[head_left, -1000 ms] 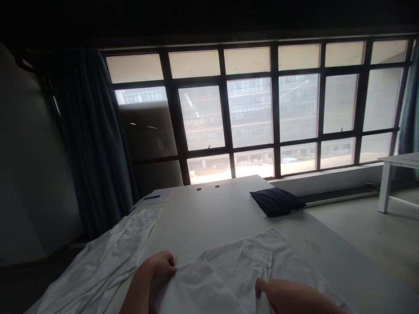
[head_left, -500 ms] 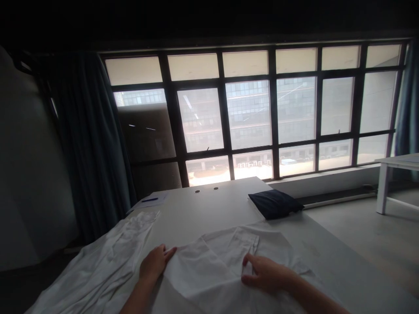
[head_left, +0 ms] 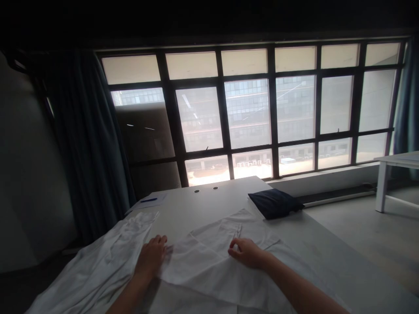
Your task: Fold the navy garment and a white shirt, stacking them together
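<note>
A white shirt-like garment (head_left: 203,264) lies spread and lightly creased in front of me, with a doubled seam or placket near its upper middle. My right hand (head_left: 247,253) pinches the cloth just below that seam, thumb and index finger together. At the garment's left edge is my left hand (head_left: 151,255), its fingers bent and the blurred thumb standing apart from them. No cloth shows between them. Another white garment (head_left: 108,257) is heaped in loose folds left of that hand.
Both garments rest on a white table (head_left: 203,209). A dark folded cloth or bag (head_left: 275,203) lies at its right edge. Paper (head_left: 159,201) with a blue pen (head_left: 149,200) is at the far left. Windows and a dark curtain (head_left: 88,144) stand beyond; another white table (head_left: 379,187) is at right.
My right hand has moved left and a little away from me, and the garment's upper part has shifted and spread farther up the table. My left hand has moved slightly left, its thumb now apart.
</note>
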`<action>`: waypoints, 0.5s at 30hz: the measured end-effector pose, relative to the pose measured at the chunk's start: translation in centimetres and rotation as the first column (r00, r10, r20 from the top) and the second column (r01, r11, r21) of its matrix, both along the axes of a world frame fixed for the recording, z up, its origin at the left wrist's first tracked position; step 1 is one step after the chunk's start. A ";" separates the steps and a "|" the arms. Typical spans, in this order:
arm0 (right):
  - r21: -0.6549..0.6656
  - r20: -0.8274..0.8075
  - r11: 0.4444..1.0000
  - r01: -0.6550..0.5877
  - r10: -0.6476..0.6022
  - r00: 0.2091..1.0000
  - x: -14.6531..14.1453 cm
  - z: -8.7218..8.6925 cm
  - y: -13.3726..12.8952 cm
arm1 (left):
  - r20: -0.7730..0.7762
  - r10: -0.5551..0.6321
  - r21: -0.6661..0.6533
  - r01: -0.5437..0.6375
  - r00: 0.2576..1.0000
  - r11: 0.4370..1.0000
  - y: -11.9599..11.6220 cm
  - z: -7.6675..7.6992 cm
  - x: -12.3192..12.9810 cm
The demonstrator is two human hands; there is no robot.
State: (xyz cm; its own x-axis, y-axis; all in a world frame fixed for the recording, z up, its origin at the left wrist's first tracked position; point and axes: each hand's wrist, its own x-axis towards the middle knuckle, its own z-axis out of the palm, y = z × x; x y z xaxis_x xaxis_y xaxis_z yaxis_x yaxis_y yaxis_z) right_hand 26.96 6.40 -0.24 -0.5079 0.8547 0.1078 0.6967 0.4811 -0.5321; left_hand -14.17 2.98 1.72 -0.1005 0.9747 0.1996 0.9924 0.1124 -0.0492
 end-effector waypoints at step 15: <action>0.236 0.159 0.951 0.198 -0.239 0.958 7.8 -1.5 -6.3 | 0.169 -0.098 -0.159 0.125 0.981 0.979 -2.9 -4.5 7.1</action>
